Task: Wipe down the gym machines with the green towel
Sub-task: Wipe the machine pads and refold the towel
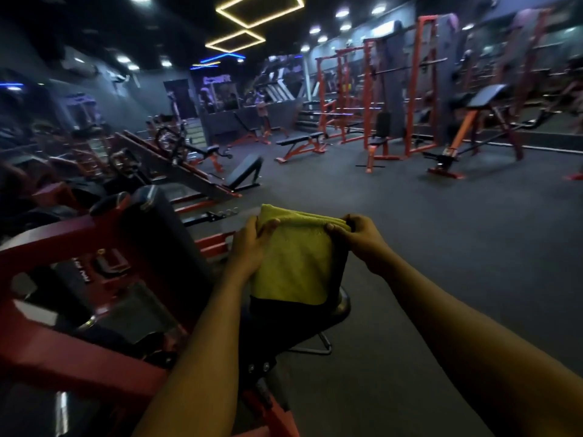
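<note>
A folded yellow-green towel (295, 260) lies draped over the black padded seat (284, 323) of a red-framed gym machine (72, 247) in front of me. My left hand (252, 244) grips the towel's upper left corner, thumb on top. My right hand (359, 238) pinches the upper right corner. Both forearms reach in from the bottom of the head view. The lower edge of the towel hangs over the dark pad.
A black back pad (157, 228) and red beams stand to my left. Flat benches (299, 143), orange power racks (391, 89) and an incline bench (479, 121) line the far side. Dark rubber floor (426, 222) spreads to the right.
</note>
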The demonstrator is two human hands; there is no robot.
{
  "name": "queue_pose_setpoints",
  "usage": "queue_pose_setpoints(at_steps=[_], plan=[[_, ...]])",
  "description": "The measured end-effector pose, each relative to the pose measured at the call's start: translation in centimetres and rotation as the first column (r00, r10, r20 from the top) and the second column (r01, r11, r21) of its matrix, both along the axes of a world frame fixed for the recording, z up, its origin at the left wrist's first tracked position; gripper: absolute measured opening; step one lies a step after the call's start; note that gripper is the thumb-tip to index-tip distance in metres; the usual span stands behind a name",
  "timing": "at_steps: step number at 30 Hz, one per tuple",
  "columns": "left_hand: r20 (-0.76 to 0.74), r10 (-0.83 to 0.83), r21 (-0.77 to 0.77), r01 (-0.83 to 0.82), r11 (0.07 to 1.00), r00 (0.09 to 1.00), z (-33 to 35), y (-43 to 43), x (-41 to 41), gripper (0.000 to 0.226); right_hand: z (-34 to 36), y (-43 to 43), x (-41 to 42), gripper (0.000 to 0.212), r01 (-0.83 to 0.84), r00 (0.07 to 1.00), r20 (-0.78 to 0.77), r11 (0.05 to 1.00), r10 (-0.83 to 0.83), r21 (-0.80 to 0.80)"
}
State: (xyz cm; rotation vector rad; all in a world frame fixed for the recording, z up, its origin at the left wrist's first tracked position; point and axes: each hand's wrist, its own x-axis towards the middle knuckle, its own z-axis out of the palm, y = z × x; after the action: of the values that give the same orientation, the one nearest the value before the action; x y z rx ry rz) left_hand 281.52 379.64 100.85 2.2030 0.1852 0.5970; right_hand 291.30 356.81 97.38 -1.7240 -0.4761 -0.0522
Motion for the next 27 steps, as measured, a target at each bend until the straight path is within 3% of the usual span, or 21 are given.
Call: queue_pose_setpoints(at_steps=[5, 10, 15, 18, 22, 25, 27], plan=[[-0.017, -0.107, 0.063, 0.108, 0.992, 0.994, 0.2, -4.6, 1.5, 0.044, -0.2, -5.0, -2.0, 0.038, 0.214, 0.977, 0.012, 0.977, -0.214, 0.0], [-0.023, -0.211, 0.08, 0.212, 0.974, 0.977, -0.3, -12.1, 4.2, 0.034, 0.4, -13.5, -2.8, 0.046, 0.322, 0.946, -0.034, 0.947, -0.322, -0.002], [0.002, -0.279, 0.223, 0.272, 0.936, 0.96, -0.5, -23.0, 5.9, 0.038, 2.3, -22.3, -4.2, 0.015, 0.292, 0.956, -0.053, 0.955, -0.289, 0.052], [-0.09, -0.591, 0.04, 0.596, 0.802, 0.801, -0.6, -31.3, 6.2, 0.015, 2.4, -27.7, -4.9, 0.014, 0.372, 0.928, -0.016, 0.928, -0.372, -0.004], [-0.191, -0.794, -0.192, 0.772, 0.607, 0.577, -0.7, -40.2, 6.0, 0.031, 2.3, -35.1, -6.2, 0.021, 0.397, 0.916, -0.073, 0.918, -0.394, 0.022], [-0.21, -0.81, -0.129, 0.806, 0.578, 0.548, -0.3, -45.1, 6.0, 0.038, 2.5, -39.8, -7.3, 0.02, 0.376, 0.924, -0.102, 0.925, -0.369, 0.06], [-0.186, -0.794, -0.026, 0.805, 0.593, 0.579, -0.3, -47.6, 6.3, 0.032, 2.5, -42.3, -8.1, 0.017, 0.39, 0.917, -0.112, 0.919, -0.382, 0.058]])
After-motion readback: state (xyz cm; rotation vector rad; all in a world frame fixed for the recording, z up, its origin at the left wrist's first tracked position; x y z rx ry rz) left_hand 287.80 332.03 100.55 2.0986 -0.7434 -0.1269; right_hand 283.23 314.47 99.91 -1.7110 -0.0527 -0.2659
